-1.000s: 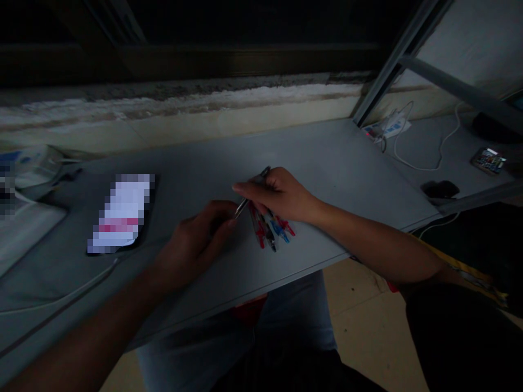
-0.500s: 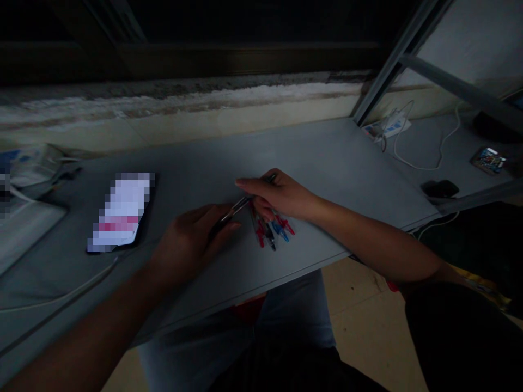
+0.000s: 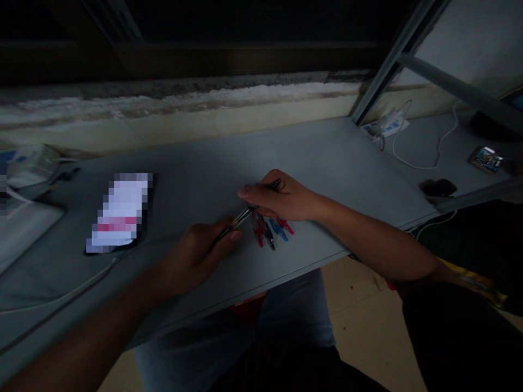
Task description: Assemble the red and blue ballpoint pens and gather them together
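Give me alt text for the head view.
A person's left hand and right hand hold a slim dark pen over a grey desk, near red, black and blue pens. A lit rectangular phone lies to the left.

Slim pen (image 3: 242, 218), dark ends, pale middle, slanted between hands (image 3: 198, 253) (image 3: 288, 197).

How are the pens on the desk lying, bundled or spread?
Spread: the red, black and blue pens show ends fanned apart on the desk; the right hand hides their other ends.

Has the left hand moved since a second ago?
Yes: the left hand has shifted slightly closer to the front edge of the desk.
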Demonstrator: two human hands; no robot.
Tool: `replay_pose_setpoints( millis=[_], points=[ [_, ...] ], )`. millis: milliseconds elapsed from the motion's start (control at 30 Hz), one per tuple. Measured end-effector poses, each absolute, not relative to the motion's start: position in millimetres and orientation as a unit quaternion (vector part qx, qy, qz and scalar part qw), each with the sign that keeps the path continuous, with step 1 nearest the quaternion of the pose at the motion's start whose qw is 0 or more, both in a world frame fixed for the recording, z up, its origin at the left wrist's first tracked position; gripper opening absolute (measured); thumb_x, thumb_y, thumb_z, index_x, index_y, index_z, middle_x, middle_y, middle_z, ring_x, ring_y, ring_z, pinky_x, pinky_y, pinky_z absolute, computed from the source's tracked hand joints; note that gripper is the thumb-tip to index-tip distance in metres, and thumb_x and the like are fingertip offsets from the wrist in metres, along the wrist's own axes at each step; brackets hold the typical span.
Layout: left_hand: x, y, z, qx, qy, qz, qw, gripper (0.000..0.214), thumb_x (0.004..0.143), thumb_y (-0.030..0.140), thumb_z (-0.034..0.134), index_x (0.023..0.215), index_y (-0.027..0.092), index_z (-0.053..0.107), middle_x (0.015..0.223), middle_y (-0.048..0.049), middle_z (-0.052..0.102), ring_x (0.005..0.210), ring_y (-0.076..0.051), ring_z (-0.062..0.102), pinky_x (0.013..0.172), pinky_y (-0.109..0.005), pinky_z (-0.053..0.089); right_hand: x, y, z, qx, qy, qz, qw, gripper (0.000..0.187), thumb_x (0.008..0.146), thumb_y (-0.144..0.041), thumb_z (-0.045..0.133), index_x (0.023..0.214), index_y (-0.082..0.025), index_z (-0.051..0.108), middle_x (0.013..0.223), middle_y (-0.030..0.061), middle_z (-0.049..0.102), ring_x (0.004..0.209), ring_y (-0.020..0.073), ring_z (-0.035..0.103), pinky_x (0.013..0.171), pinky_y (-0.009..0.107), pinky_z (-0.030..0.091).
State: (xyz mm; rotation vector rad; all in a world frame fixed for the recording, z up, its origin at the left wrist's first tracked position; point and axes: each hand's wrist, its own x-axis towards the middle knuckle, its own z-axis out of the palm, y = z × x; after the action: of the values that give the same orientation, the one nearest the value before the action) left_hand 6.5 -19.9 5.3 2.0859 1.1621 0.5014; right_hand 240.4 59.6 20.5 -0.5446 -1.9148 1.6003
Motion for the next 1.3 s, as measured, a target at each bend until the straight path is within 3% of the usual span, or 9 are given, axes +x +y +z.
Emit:
replay_pose_setpoints(
  millis=[233, 367, 533, 667, 800, 933, 1067, 1167, 1300],
  points=[
    [2, -16, -5, 0.833, 0.486, 0.216, 0.151, 0.034, 0.113, 0.047, 0.044, 0.107, 0.022, 0.067, 0.081, -0.0037, 0.076, 0.065, -0.022, 0.072, 0.062, -0.031, 0.052, 239, 73, 15, -0.195, -0.729, 0.599, 0.269, 0.064, 0.100, -0.067, 0.074, 0.061, -0.019, 0.056, 0.052, -0.0066, 0.051, 0.050, 0.0067, 0.044, 0.055, 0.023, 0.038],
    [0, -15, -9, 0.860, 0.463, 0.212, 0.045, 0.038, 0.117, 0.045, 0.043, 0.116, 0.022, 0.072, 0.091, -0.0074, 0.081, 0.075, -0.026, 0.076, 0.071, -0.035, 0.059, 242, 76, 16, -0.203, -0.723, 0.628, 0.207, 0.069, 0.108, -0.066, 0.063, 0.059, -0.020, 0.050, 0.051, -0.0066, 0.049, 0.050, 0.0068, 0.044, 0.058, 0.023, 0.041],
    [2, -19, -6, 0.877, 0.429, 0.204, -0.074, 0.029, 0.117, 0.028, 0.047, 0.121, 0.020, 0.074, 0.085, -0.0078, 0.079, 0.073, -0.026, 0.075, 0.072, -0.037, 0.057, 238, 68, 16, -0.242, -0.678, 0.657, 0.224, 0.072, 0.110, -0.066, 0.061, 0.056, -0.023, 0.043, 0.045, -0.0080, 0.045, 0.042, 0.0059, 0.041, 0.052, 0.022, 0.040],
    [2, -18, -5, 0.879, 0.420, 0.195, -0.113, 0.032, 0.119, 0.027, 0.043, 0.118, 0.018, 0.074, 0.088, -0.0093, 0.081, 0.073, -0.027, 0.075, 0.071, -0.039, 0.054, 231, 64, 14, -0.286, -0.635, 0.677, 0.240, 0.074, 0.113, -0.065, 0.055, 0.054, -0.024, 0.037, 0.041, -0.0091, 0.038, 0.038, 0.0057, 0.037, 0.047, 0.021, 0.039],
    [4, -16, -3, 0.881, 0.430, 0.195, -0.025, 0.037, 0.118, 0.034, 0.042, 0.103, 0.019, 0.072, 0.075, -0.0066, 0.074, 0.061, -0.025, 0.068, 0.061, -0.037, 0.048, 230, 65, 12, -0.266, -0.622, 0.693, 0.249, 0.068, 0.112, -0.057, 0.062, 0.057, -0.025, 0.037, 0.043, -0.0114, 0.033, 0.039, 0.0056, 0.032, 0.043, 0.022, 0.033],
    [9, -23, 3, 0.857, 0.441, 0.190, 0.186, 0.035, 0.113, 0.038, 0.042, 0.089, 0.023, 0.063, 0.064, 0.0002, 0.062, 0.051, -0.019, 0.060, 0.054, -0.032, 0.042, 237, 65, 16, -0.217, -0.654, 0.692, 0.214, 0.065, 0.109, -0.056, 0.065, 0.060, -0.025, 0.036, 0.048, -0.0122, 0.031, 0.043, 0.0047, 0.025, 0.044, 0.023, 0.024],
    [9, -32, 6, 0.806, 0.426, 0.176, 0.372, 0.046, 0.115, 0.047, 0.035, 0.079, 0.026, 0.053, 0.062, 0.0027, 0.057, 0.049, -0.016, 0.052, 0.052, -0.029, 0.043, 245, 67, 24, -0.120, -0.744, 0.628, 0.194, 0.064, 0.109, -0.056, 0.066, 0.061, -0.022, 0.042, 0.052, -0.0099, 0.034, 0.050, 0.0048, 0.029, 0.051, 0.024, 0.026],
    [1, -29, 5, 0.790, 0.430, 0.179, 0.399, 0.049, 0.116, 0.054, 0.038, 0.081, 0.024, 0.057, 0.066, 0.0022, 0.060, 0.055, -0.016, 0.056, 0.056, -0.029, 0.046, 250, 72, 28, -0.077, -0.782, 0.584, 0.204, 0.050, 0.109, -0.043, 0.067, 0.067, -0.020, 0.050, 0.060, -0.0075, 0.044, 0.057, 0.0054, 0.038, 0.057, 0.022, 0.033],
    [-10, -16, 4, 0.806, 0.436, 0.195, 0.350, 0.043, 0.115, 0.050, 0.043, 0.088, 0.021, 0.062, 0.066, 0.0043, 0.057, 0.053, -0.013, 0.052, 0.055, -0.027, 0.043, 253, 81, 27, -0.094, -0.800, 0.543, 0.237, 0.019, 0.095, -0.024, 0.077, 0.089, -0.016, 0.061, 0.074, -0.0054, 0.059, 0.067, 0.0066, 0.053, 0.063, 0.019, 0.042]
  ],
)
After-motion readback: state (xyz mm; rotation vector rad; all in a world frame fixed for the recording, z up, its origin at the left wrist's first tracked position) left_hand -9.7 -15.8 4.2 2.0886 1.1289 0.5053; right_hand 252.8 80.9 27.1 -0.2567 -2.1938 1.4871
